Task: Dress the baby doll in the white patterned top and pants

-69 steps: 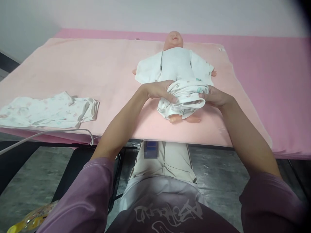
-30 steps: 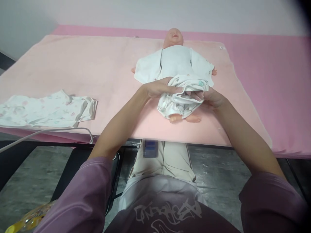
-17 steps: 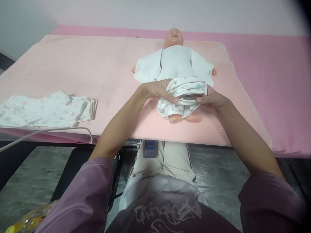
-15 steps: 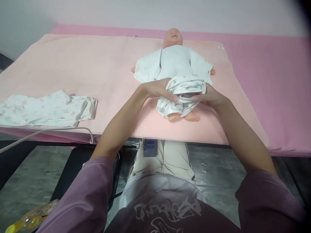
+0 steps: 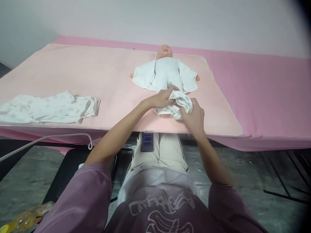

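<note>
A baby doll (image 5: 165, 51) lies on its back, its head toward the wall. White cloth with wide sleeves (image 5: 167, 69) covers its torso and arms. Over the doll's lower body is a white baby garment with a small print (image 5: 181, 101), bunched into a ring of folds. My left hand (image 5: 165, 97) grips the left side of the bunch, thumb and fingers closed on the fabric. My right hand (image 5: 194, 115) pinches its right side, with the thumb at the near edge. The doll's legs and feet are mostly hidden under the cloth and my hands.
A folded stack of printed baby clothes (image 5: 48, 108) lies at the left on the peach mat (image 5: 109, 81). Pink cloth (image 5: 262, 97) covers the table beneath. A white cable (image 5: 60, 136) loops below the front edge, above a black chair (image 5: 65, 168).
My right hand has swung inward and turned, drawing the garment into a tighter bunch. The doll's feet, visible before, are now mostly hidden. The camera view has shifted.
</note>
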Tool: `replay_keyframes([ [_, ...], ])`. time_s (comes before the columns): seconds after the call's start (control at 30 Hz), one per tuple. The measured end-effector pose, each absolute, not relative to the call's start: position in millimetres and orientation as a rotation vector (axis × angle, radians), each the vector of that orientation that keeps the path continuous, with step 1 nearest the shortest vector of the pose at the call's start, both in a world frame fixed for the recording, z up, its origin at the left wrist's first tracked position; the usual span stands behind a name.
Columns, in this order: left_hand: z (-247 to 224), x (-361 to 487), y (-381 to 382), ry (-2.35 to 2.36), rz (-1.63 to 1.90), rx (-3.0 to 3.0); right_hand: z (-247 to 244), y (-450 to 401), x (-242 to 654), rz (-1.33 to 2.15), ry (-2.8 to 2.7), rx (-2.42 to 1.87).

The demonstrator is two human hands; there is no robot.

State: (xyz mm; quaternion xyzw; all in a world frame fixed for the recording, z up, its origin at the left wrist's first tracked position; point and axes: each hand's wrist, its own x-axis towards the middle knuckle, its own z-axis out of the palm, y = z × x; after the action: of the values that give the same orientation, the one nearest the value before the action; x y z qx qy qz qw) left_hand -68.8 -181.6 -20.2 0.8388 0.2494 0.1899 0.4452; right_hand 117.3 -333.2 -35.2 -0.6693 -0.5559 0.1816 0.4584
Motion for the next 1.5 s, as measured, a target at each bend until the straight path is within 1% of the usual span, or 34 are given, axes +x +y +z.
replay_keyframes([
  [0.17, -15, -47, -202, 0.821, 0.255, 2.49, -60, -335, 133, 0.135, -1.357, -1.769],
  [0.23, -13, -39, -208, 0.881, 0.167, 2.569, -64, -331, 139, 0.072, -1.386, -1.78],
  [0.43, -14, -39, -213, 0.909, 0.113, 2.676, -59, -334, 144, 0.314, -1.44, -1.836],
  [0.63, -18, -47, -221, 0.855, 0.213, 2.629, -66, -341, 146, 0.485, -1.41, -1.739],
  [0.8, -24, -47, -225, 0.865, 0.316, 2.58, -79, -332, 152, 0.608, -1.269, -1.634],
  [0.97, -26, -50, -219, 0.815, 0.502, 2.335, -82, -325, 151, 0.843, -1.106, -1.419],
  [1.03, -28, -54, -215, 0.753, 0.606, 2.186, -79, -324, 148, 0.887, -1.094, -1.347],
  [1.27, -42, -66, -206, 0.602, 0.794, 1.895, -58, -305, 160, 0.764, -1.38, -1.221],
  [1.4, -51, -65, -206, 0.597, 0.848, 1.917, -55, -283, 177, 0.736, -1.578, -1.177],
  [1.5, -50, -65, -209, 0.636, 0.875, 1.998, -60, -272, 184, 0.777, -1.597, -1.177],
])
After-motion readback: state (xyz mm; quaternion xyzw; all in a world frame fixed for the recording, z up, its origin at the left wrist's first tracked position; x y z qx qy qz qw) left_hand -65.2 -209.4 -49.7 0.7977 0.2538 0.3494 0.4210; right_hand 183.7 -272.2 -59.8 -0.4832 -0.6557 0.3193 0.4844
